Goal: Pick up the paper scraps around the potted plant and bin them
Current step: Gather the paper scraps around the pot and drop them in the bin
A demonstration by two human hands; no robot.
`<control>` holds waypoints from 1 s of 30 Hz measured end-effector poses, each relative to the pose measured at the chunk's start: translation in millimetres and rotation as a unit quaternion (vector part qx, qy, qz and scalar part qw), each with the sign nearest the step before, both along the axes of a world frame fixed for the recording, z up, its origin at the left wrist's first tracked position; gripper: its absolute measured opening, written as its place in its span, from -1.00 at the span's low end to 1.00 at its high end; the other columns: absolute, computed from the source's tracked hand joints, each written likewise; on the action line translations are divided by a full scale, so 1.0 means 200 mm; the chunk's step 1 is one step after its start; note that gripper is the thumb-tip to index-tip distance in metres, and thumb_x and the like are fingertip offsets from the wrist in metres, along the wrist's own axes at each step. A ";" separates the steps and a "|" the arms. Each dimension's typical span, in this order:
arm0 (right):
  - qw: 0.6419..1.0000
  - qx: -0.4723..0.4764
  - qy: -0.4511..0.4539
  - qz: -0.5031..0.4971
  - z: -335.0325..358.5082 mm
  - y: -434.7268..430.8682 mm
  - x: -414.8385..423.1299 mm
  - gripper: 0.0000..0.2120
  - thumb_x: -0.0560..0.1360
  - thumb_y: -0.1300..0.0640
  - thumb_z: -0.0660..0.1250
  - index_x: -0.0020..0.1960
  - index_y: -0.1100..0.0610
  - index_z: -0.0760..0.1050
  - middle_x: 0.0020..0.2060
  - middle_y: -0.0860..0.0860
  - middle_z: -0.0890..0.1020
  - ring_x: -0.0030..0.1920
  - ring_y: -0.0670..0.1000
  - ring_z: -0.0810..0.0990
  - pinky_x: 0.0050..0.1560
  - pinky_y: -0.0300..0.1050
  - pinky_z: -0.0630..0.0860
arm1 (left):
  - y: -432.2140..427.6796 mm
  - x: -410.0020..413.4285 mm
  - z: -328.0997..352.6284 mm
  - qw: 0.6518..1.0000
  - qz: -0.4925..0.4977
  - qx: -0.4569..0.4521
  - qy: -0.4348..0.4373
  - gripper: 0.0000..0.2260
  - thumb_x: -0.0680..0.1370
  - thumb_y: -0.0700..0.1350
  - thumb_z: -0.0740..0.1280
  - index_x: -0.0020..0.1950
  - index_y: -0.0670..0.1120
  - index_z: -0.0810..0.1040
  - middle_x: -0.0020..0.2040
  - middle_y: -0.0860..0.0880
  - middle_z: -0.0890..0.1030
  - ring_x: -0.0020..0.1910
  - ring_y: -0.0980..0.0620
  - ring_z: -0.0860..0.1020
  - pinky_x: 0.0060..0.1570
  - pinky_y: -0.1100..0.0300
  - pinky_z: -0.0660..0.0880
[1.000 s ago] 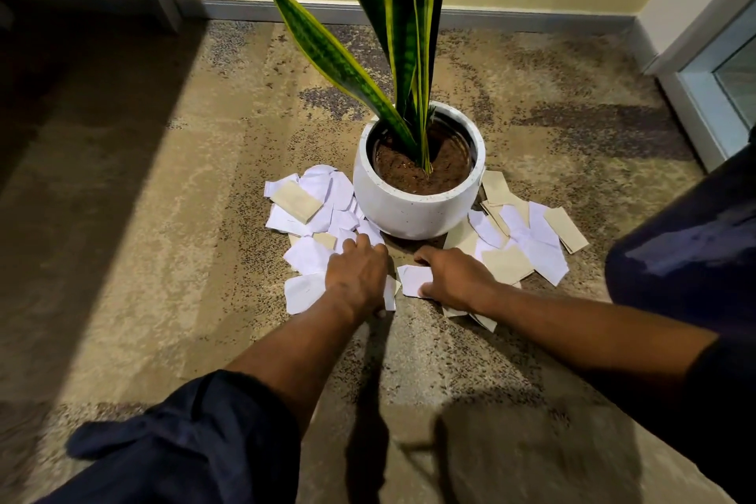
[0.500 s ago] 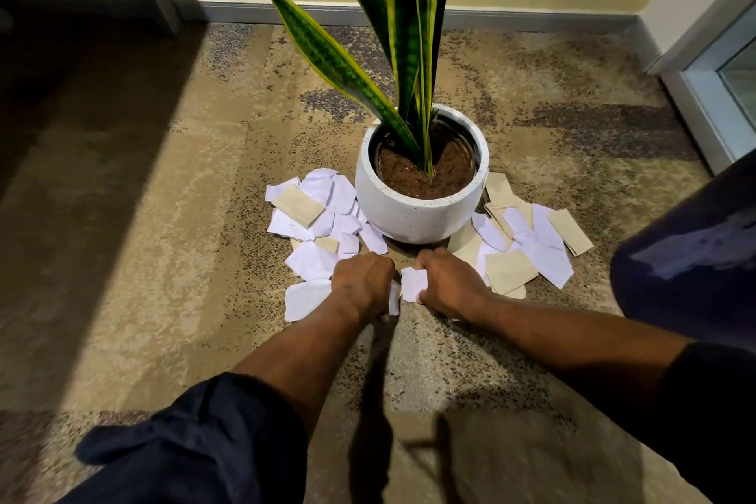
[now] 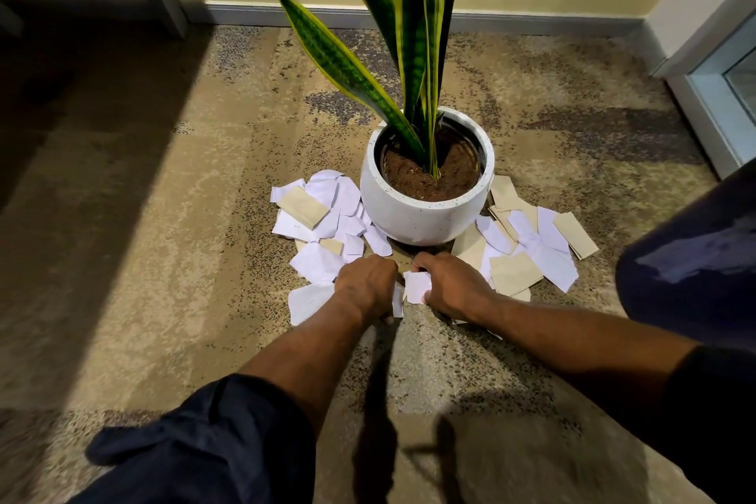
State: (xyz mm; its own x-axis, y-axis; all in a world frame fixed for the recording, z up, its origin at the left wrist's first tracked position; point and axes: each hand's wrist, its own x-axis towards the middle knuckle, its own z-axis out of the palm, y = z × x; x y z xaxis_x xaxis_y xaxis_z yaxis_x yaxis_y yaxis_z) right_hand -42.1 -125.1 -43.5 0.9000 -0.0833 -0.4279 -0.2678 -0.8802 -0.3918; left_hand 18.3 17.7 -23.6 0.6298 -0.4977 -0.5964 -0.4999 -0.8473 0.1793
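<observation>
A white round pot (image 3: 425, 213) with a tall striped-leaf plant stands on the carpet. Several white and tan paper scraps lie around its front: one cluster on the left (image 3: 317, 217) and another on the right (image 3: 532, 245). My left hand (image 3: 364, 286) is curled over scraps just in front of the pot, and a white edge shows under its fingers. My right hand (image 3: 454, 284) is right beside it, fingers closed on a small white scrap (image 3: 417, 286). The two hands almost touch. No bin is in view.
Mottled beige carpet (image 3: 204, 258) spreads all around. A yellow wall with a grey skirting board (image 3: 253, 14) runs behind the plant. A glass door frame (image 3: 720, 102) stands at the right. My dark-clothed knee (image 3: 695, 258) is at the right edge.
Both hands have slid closer together in front of the pot, gathering scraps between them. The right hand pulled the white scrap and nearby pieces leftward.
</observation>
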 end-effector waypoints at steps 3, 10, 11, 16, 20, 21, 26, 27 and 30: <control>1.000 0.007 0.005 0.001 0.01 0.01 0.01 -0.65 0.40 0.25 0.36 0.13 0.00 0.46 0.05 0.07 0.58 0.00 0.12 0.56 -0.08 -0.10 0.50 | 0.00 0.01 0.00 1.000 -0.004 -0.005 0.006 -0.40 0.34 0.02 0.58 0.33 -0.06 0.50 0.21 -0.09 0.59 0.18 -0.11 0.53 0.12 -0.01 0.54; 0.999 0.022 0.013 -0.029 0.01 0.04 0.01 -0.80 0.41 0.26 0.29 -0.06 0.02 0.37 -0.08 0.07 0.63 -0.10 0.12 0.55 -0.18 -0.12 0.38 | 0.01 0.01 -0.01 1.000 -0.004 -0.016 0.006 -0.38 0.32 0.02 0.59 0.34 -0.04 0.51 0.21 -0.07 0.60 0.18 -0.10 0.54 0.11 -0.02 0.55; 0.999 0.031 0.014 -0.035 0.01 0.04 0.01 -0.79 0.41 0.26 0.28 -0.06 0.00 0.35 -0.11 0.06 0.62 -0.12 0.12 0.55 -0.17 -0.11 0.41 | 0.02 0.01 -0.01 1.000 -0.002 -0.018 0.006 -0.38 0.32 0.02 0.59 0.34 -0.04 0.51 0.21 -0.07 0.60 0.18 -0.10 0.54 0.10 -0.02 0.55; 0.998 0.039 -0.006 -0.041 0.04 0.02 -0.01 -0.76 0.43 0.24 0.33 0.05 0.02 0.43 -0.03 0.04 0.63 -0.07 0.10 0.56 -0.14 -0.12 0.44 | 0.02 0.01 -0.01 1.000 -0.005 -0.019 -0.006 -0.39 0.32 0.02 0.59 0.32 -0.05 0.51 0.18 -0.09 0.60 0.16 -0.11 0.53 0.07 0.00 0.55; 0.997 0.045 -0.030 -0.053 0.11 -0.04 -0.02 -0.84 0.43 0.16 0.38 -0.04 -0.01 0.47 -0.13 -0.01 0.61 -0.12 0.05 0.53 -0.27 -0.17 0.32 | 0.00 0.00 0.00 0.999 -0.023 -0.024 0.007 -0.46 0.36 -0.02 0.57 0.29 -0.09 0.55 0.19 -0.10 0.61 0.15 -0.10 0.55 0.13 0.00 0.54; 0.997 0.045 -0.039 -0.054 0.14 -0.05 -0.03 -0.85 0.42 0.14 0.39 -0.05 -0.01 0.48 -0.14 -0.01 0.61 -0.12 0.06 0.54 -0.27 -0.17 0.34 | 0.00 0.01 0.00 0.999 -0.030 -0.023 0.017 -0.49 0.39 -0.03 0.55 0.29 -0.10 0.55 0.20 -0.11 0.61 0.16 -0.10 0.55 0.14 0.01 0.54; 0.994 0.033 -0.084 -0.055 0.24 -0.12 -0.06 -0.83 0.40 0.13 0.40 -0.03 0.02 0.50 -0.15 -0.01 0.62 -0.11 0.06 0.56 -0.20 -0.10 0.47 | -0.04 0.03 0.05 0.997 -0.020 -0.015 0.074 -0.63 0.55 -0.10 0.36 0.33 -0.19 0.52 0.24 -0.18 0.59 0.18 -0.14 0.56 0.15 0.07 0.50; 0.994 0.029 -0.087 -0.060 0.26 -0.14 -0.06 -0.85 0.40 0.13 0.40 -0.07 0.00 0.47 -0.18 -0.03 0.60 -0.12 0.05 0.55 -0.23 -0.12 0.45 | -0.05 0.02 0.07 0.996 -0.017 -0.016 0.081 -0.65 0.57 -0.09 0.31 0.32 -0.21 0.53 0.24 -0.20 0.59 0.18 -0.16 0.55 0.15 0.08 0.48; 0.993 0.010 -0.085 -0.079 0.33 -0.19 -0.08 -0.83 0.39 0.13 0.40 -0.11 -0.02 0.43 -0.24 -0.07 0.55 -0.13 0.06 0.55 -0.25 -0.13 0.40 | -0.11 0.01 0.15 0.996 -0.039 -0.029 0.072 -0.70 0.60 -0.10 0.25 0.25 -0.22 0.56 0.22 -0.20 0.59 0.18 -0.18 0.54 0.09 0.12 0.45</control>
